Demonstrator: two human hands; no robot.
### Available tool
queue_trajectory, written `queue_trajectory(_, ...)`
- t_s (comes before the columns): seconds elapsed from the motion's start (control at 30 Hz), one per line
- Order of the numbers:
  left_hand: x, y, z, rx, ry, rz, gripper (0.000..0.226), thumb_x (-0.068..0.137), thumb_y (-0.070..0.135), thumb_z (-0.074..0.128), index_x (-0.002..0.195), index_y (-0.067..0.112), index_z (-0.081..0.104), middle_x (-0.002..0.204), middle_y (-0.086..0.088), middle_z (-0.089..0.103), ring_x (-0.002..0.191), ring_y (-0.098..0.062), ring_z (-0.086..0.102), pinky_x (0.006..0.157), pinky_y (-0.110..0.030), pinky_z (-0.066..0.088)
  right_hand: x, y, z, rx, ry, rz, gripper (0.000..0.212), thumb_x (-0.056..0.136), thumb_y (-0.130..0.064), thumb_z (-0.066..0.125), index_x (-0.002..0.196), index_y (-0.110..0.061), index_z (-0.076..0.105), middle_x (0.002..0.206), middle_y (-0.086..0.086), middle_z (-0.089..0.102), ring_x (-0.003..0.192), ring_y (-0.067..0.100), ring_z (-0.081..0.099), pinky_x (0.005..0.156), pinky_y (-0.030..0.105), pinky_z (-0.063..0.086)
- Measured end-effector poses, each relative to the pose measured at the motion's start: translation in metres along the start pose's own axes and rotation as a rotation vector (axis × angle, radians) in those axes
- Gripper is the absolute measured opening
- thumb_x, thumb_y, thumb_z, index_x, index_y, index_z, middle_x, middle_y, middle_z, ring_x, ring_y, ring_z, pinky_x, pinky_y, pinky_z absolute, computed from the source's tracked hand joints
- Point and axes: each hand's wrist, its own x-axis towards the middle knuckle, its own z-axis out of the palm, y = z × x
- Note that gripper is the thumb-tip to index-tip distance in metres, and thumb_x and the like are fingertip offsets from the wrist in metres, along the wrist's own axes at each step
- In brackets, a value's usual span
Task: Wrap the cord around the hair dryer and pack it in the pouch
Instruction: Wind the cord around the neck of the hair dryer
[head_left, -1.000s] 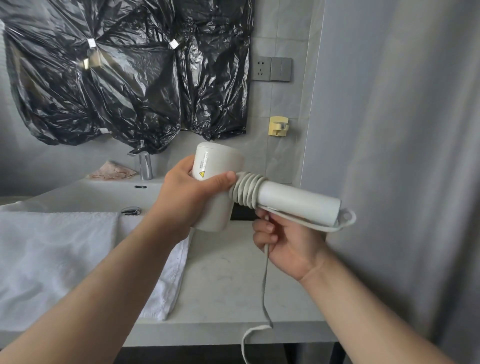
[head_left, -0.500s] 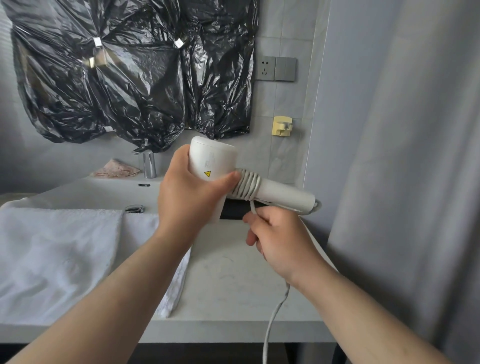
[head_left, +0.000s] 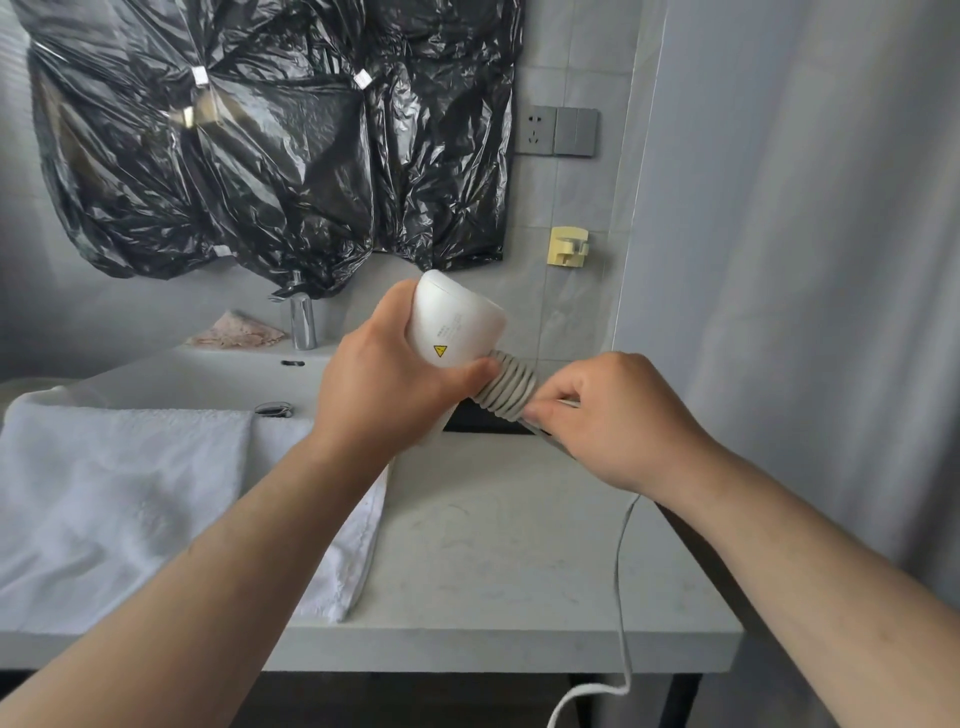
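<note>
left hand (head_left: 384, 384) grips hair dryer (head_left: 452, 322), right hand (head_left: 618, 415) pinches cord (head_left: 509, 387) at coils (tail hanging off bench (head_left: 493, 571)); a slackened pinch risks unwinding.

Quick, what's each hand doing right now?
Left hand: closed around the hair dryer head.
Right hand: pinching the cord beside the coils on the handle.

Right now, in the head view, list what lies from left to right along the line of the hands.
Pink cloth → faucet → left hand → hair dryer → cord → right hand → grey curtain. The white towel spans several, so it is left out.
</note>
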Motion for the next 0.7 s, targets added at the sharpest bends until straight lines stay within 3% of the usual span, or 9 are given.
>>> queue_trajectory(0.13,0.001,-0.005,-0.001,-0.014,-0.04,0.007,0.063,0.06,0.059,0.081,0.112,0.036,0.054,0.091,0.018,0.062,0.09,-0.015,0.057,0.074,-0.035,0.049,0.001,0.003,0.001,0.02,0.002,0.007,0.017,0.075,-0.038,0.075,0.07,-0.022,0.076,0.066,-0.006,0.072,0.066,0.011,0.066,0.064,0.033,0.055)
queue_trajectory(0.27,0.002,-0.008,0.0,-0.039,-0.087,0.027,0.067,0.054,0.063,0.076,0.112,0.037,0.057,0.093,0.019,0.064,0.09,-0.012,0.06,0.078,-0.037,0.053,0.006,0.006,-0.008,0.115,0.016,0.068,0.026,0.061,-0.036,0.089,0.063,-0.019,0.071,0.057,-0.007,0.064,0.053,0.005,0.055,0.053,0.021,0.045)
queue_trajectory(0.33,0.004,-0.01,-0.001,-0.087,-0.107,0.026,0.069,0.052,0.064,0.077,0.112,0.036,0.059,0.094,0.017,0.065,0.091,-0.01,0.062,0.079,-0.039,0.054,0.008,0.009,-0.01,0.22,-0.05,0.059,0.023,0.063,-0.03,0.09,0.064,-0.016,0.071,0.058,-0.005,0.062,0.051,0.003,0.048,0.052,0.018,0.04)
queue_trajectory(0.43,0.007,-0.014,-0.001,-0.156,-0.156,0.033,0.071,0.05,0.064,0.079,0.113,0.036,0.061,0.095,0.015,0.067,0.09,-0.008,0.063,0.078,-0.038,0.055,0.011,0.016,-0.012,0.414,-0.201,0.051,0.017,0.069,-0.018,0.086,0.07,-0.012,0.071,0.066,0.004,0.063,0.062,0.011,0.053,0.062,0.028,0.045)
queue_trajectory(0.53,0.006,-0.014,0.001,-0.216,-0.21,0.035,0.073,0.049,0.062,0.082,0.113,0.034,0.063,0.094,0.012,0.069,0.086,-0.007,0.065,0.074,-0.032,0.055,0.014,0.023,-0.016,0.533,-0.338,0.062,0.017,0.07,-0.015,0.085,0.072,-0.009,0.069,0.064,0.002,0.062,0.059,0.009,0.053,0.056,0.021,0.044)
queue_trajectory(0.6,0.004,-0.013,0.001,-0.237,-0.237,0.034,0.071,0.049,0.055,0.085,0.112,0.032,0.064,0.093,0.011,0.07,0.084,-0.005,0.065,0.071,-0.025,0.053,0.016,0.027,-0.016,0.555,-0.393,0.078,0.023,0.065,-0.024,0.087,0.067,-0.013,0.067,0.058,-0.001,0.058,0.053,0.008,0.049,0.049,0.019,0.04)
queue_trajectory(0.7,0.005,-0.011,0.001,-0.351,-0.264,-0.005,0.06,0.054,0.041,0.087,0.108,0.026,0.067,0.087,0.01,0.069,0.073,-0.002,0.062,0.063,-0.016,0.049,0.017,0.038,-0.008,0.647,-0.43,0.145,0.044,0.047,-0.057,0.087,0.059,-0.022,0.064,0.058,0.0,0.054,0.052,0.012,0.047,0.049,0.026,0.037)
